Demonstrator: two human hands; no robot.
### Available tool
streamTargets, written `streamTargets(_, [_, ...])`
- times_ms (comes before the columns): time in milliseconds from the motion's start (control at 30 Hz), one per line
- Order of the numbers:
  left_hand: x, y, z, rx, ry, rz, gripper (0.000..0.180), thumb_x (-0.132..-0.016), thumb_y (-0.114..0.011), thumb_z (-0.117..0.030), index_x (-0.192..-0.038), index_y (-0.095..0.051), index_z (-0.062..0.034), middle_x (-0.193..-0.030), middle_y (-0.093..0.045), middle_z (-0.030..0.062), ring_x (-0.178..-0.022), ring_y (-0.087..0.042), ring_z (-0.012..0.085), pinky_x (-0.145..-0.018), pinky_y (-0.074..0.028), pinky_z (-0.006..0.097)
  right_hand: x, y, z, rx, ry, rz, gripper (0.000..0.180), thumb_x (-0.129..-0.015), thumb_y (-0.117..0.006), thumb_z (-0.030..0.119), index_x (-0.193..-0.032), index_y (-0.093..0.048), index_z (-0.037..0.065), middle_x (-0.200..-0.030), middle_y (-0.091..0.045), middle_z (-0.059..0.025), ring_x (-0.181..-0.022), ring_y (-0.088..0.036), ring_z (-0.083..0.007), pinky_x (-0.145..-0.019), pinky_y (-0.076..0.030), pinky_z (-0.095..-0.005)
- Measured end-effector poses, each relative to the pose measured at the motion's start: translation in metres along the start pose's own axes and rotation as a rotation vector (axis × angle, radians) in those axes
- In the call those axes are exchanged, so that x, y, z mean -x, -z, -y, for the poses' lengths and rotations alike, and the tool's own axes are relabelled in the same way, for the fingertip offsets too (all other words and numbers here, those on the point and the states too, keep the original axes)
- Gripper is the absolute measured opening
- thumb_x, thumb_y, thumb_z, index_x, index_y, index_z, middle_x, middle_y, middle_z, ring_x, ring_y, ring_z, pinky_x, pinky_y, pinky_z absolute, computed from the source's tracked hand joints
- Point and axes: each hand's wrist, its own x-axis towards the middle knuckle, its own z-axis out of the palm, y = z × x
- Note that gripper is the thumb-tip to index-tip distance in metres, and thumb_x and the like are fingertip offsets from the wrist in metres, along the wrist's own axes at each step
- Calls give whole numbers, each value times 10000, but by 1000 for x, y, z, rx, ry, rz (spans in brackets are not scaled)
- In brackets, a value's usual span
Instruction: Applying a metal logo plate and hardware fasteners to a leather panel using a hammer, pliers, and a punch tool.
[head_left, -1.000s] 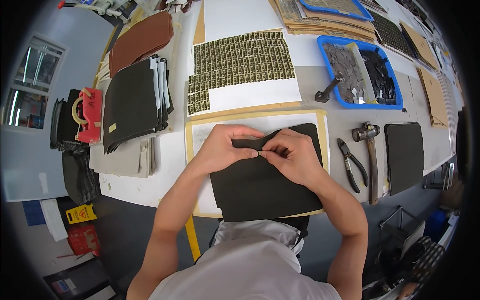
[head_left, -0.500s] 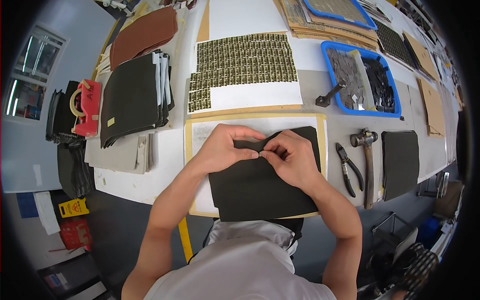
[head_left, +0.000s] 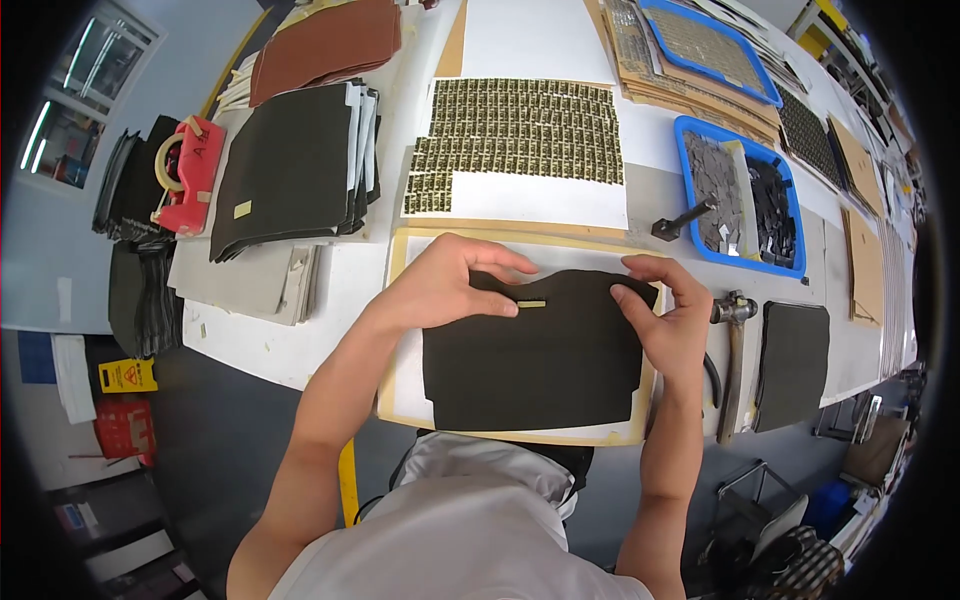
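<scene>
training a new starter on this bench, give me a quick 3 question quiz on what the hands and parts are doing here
1. True or false: the left hand presses on the black sheet beside a small pale strip.
2. Which tool lies just right of the right hand?
A. hammer
B. scissors
C. paintbrush
3. Fill in: the black sheet lies on a white board with a ____ coloured border.

Key
1. True: its fingertips lie on the sheet's upper edge, next to the strip.
2. A: the hammer lies there, head away from the person.
3. Tan.
</scene>
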Motion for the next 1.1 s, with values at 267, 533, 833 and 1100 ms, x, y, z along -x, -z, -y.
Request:
streamTargets(267, [6, -8, 2, -83, -30, -72, 428, -763, -852, -44, -1173, -731, -23, -1107, -753, 89, -1042, -700, 196, -899, -548, 317, 4, -7, -1, -461, -46, 41, 156, -816, -752, -97, -947, -706, -27, -930, -703, -77, -893, -663, -137, -845, -520, -265])
streamTargets(533, [7, -8, 1, -80, -44, -114, 397, -755, -880, -66, -1130, -754, -42, -1046, -765, 62, -964, -706, 162, -884, -543, 306, 6, -10, -1, -481, 17, 46, 168, -820, -728, -131, -945, -687, -26, -949, -689, -76, -894, -648, -148, -862, -511, -266])
streamTargets(833, [6, -4, 8, -269, -182, -123, 489, -693, -913, -124, -1150, -751, -62, -1044, -770, 76, -966, -716, 217, -895, -539, 337, 9, -13, 1, -509, -19, 67, 168, -829, -733, -124, -958, -692, -26, -949, -702, -76, -907, -662, -149, -872, -513, -271])
streamTargets(1100, [8, -10, 6, -483, -218, -118, 501, -678, -905, -231, -1152, -764, -151, -954, -747, 96, -927, -681, 281, -899, -513, 402, 11, -16, 1, -490, 3, 124, 167, -829, -727, -125, -958, -689, -26, -948, -702, -85, -900, -661, -147, -866, -520, -271])
